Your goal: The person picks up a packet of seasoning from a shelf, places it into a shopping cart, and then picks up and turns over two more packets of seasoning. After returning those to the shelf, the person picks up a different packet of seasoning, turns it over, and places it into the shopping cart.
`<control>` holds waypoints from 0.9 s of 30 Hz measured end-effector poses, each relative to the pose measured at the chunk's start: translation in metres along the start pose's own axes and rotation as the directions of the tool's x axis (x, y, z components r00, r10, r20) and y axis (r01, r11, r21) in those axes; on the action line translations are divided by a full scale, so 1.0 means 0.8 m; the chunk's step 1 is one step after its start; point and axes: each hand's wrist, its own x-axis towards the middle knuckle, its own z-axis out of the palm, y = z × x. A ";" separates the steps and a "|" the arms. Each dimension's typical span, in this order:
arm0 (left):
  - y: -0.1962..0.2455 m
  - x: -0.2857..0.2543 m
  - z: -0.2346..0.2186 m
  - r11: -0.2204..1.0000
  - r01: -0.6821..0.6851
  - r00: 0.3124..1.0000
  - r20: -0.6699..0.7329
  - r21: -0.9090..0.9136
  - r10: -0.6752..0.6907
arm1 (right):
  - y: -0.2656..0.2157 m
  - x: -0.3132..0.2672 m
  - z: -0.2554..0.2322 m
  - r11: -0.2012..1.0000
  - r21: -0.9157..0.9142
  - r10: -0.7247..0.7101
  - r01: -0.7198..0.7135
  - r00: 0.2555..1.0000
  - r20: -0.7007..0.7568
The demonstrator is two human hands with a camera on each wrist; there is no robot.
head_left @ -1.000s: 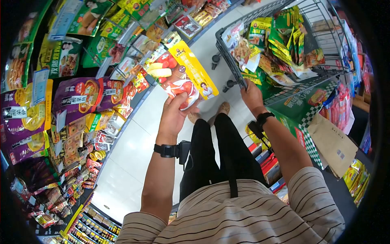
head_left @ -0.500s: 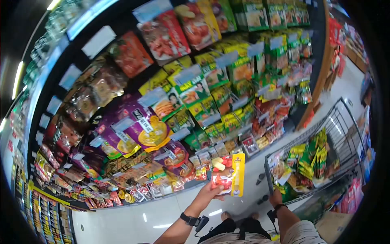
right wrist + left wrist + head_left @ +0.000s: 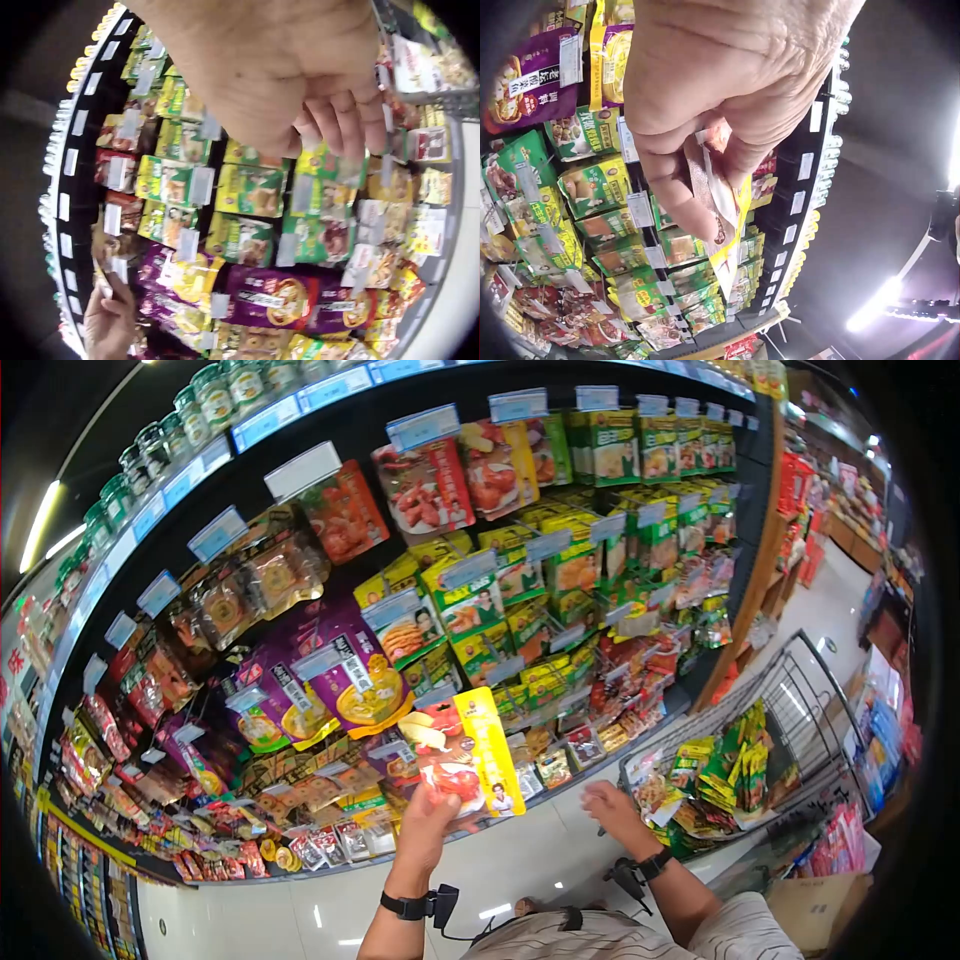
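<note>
In the head view the left hand (image 3: 428, 834) pinches the lower left of a yellow and red packet (image 3: 462, 755), thumb on its front, held upright before the shelf. The left wrist view shows the fingers curled round the packet (image 3: 727, 262), seen nearly edge-on. The right hand (image 3: 612, 815) is off the cart, just left of its near corner, holding nothing, its fingers loosely bent. In the right wrist view the right hand (image 3: 300, 82) hangs before the shelf, fingers relaxed; the left hand (image 3: 111, 322) shows at lower left.
A wire cart (image 3: 800, 690) with several green and yellow packets (image 3: 735, 760) stands at the right. Hanging packets fill the shelf ahead, among them purple packets (image 3: 350, 670) behind the held one. Jars (image 3: 212, 395) line the top. A brown paper bag (image 3: 815, 910) is at lower right.
The head view has swung up from the floor to the shelf. The right hand has let go of the cart's edge and moved left. The left hand still holds the packet, raised before the shelf.
</note>
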 end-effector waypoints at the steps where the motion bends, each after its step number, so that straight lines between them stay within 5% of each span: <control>1: 0.001 -0.002 0.001 1.000 0.002 1.000 0.003 0.007 -0.002 | -0.050 -0.006 0.019 0.994 0.113 -0.021 0.013 0.997 0.075; 6: 0.004 -0.013 0.009 0.999 -0.021 1.000 0.009 0.046 0.021 | -0.166 -0.020 0.071 0.943 0.333 -0.125 0.001 0.928 0.350; 9: 0.006 -0.014 0.011 0.997 -0.044 0.999 0.015 0.070 0.043 | -0.193 -0.024 0.087 0.948 0.319 -0.144 0.002 0.895 0.423; 19: 0.027 -0.003 0.009 0.964 -0.089 0.995 0.064 0.249 0.075 | -0.207 -0.017 0.118 0.919 0.385 -0.172 0.080 0.962 0.212; 27: 0.040 0.015 -0.006 0.977 -0.092 0.985 0.162 0.192 0.061 | -0.224 -0.012 0.115 0.933 0.333 -0.202 0.135 0.963 0.176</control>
